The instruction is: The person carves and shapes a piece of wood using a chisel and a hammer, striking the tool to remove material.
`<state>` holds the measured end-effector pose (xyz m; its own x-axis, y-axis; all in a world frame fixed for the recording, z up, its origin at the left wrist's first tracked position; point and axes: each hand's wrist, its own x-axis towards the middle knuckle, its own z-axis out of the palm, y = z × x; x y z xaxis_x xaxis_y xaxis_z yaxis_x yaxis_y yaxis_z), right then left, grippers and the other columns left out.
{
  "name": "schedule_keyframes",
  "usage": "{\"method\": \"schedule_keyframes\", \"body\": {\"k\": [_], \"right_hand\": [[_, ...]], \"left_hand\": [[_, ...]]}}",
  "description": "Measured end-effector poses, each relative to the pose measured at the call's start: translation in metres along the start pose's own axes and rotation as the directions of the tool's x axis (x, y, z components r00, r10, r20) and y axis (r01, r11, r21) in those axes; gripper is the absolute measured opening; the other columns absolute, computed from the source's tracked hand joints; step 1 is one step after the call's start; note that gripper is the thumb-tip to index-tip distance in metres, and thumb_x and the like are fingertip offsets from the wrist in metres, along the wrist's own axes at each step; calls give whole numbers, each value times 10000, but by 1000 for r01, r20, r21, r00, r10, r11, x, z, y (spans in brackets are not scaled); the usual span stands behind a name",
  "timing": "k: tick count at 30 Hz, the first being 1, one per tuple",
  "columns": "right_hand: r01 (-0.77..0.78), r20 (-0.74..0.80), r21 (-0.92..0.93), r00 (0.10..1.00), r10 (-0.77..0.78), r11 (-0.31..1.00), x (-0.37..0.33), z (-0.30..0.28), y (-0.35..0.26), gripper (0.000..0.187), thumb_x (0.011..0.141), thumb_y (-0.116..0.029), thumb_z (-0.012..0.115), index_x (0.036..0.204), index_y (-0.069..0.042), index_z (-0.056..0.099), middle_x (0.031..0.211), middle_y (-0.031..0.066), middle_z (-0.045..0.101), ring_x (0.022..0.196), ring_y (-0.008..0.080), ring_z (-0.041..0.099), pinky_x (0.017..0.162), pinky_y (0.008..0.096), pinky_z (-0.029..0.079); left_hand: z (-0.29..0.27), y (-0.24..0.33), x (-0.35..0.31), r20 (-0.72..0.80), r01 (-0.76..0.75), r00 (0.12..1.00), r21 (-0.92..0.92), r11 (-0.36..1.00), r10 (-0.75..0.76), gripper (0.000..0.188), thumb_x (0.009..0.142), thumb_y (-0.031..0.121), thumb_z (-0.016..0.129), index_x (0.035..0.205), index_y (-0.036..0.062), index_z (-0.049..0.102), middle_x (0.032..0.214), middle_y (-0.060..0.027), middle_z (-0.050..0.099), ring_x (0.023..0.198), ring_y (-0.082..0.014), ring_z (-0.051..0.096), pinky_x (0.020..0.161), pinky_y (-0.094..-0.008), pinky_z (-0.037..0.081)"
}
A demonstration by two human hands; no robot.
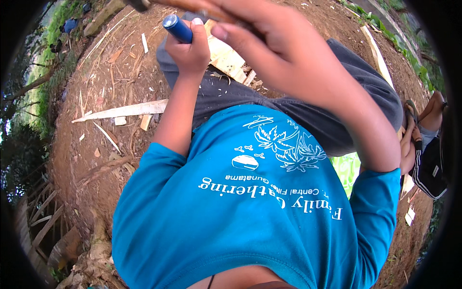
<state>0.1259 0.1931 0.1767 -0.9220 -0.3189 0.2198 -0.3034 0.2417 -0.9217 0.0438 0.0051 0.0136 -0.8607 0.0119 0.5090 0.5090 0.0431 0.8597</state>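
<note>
My left hand (191, 52) is wrapped round the blue handle of a chisel (179, 30), thumb lying along it. The handle's metal-capped end points up toward me; its blade is hidden. In my right hand (284, 45), slightly blurred, is the brown wooden handle of a hammer (190, 6). The hammer's dark head (139, 4) is cut off by the upper edge, above and left of the chisel's capped end, apart from it. Behind and below my hands lies a pale piece of wood (226, 60) between my legs, partly covered by my hands.
A long pointed wood offcut (122, 111) and several chips lie on the brown soil (77, 159) at left. Another long strip (378, 58) lies beyond my right knee. A person in a dark jacket (429, 166) sits at far right. Roots (98, 255) rise at lower left.
</note>
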Motion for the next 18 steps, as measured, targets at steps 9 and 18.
{"method": "schedule_keyframes", "body": {"k": [9, 18], "right_hand": [[44, 39, 35, 998, -45, 998, -6, -14, -3, 415, 1008, -86, 552, 1414, -6, 530, 854, 176, 657, 715, 259, 649, 655, 362, 499], [-105, -31, 25, 994, 105, 994, -13, -10, -13, 435, 1035, -82, 540, 1461, 4, 505, 868, 94, 622, 723, 142, 568, 646, 301, 456]], "left_hand": [[-7, 0, -7, 32, 137, 990, -48, 989, -136, 290, 982, 93, 629, 744, 79, 465, 610, 22, 509, 542, -64, 492, 522, -252, 403], [-6, 11, 13, 31, 156, 988, -154, 976, -153, 287, 1008, 121, 608, 763, 72, 467, 590, 0, 538, 490, -66, 495, 472, -242, 393]]}}
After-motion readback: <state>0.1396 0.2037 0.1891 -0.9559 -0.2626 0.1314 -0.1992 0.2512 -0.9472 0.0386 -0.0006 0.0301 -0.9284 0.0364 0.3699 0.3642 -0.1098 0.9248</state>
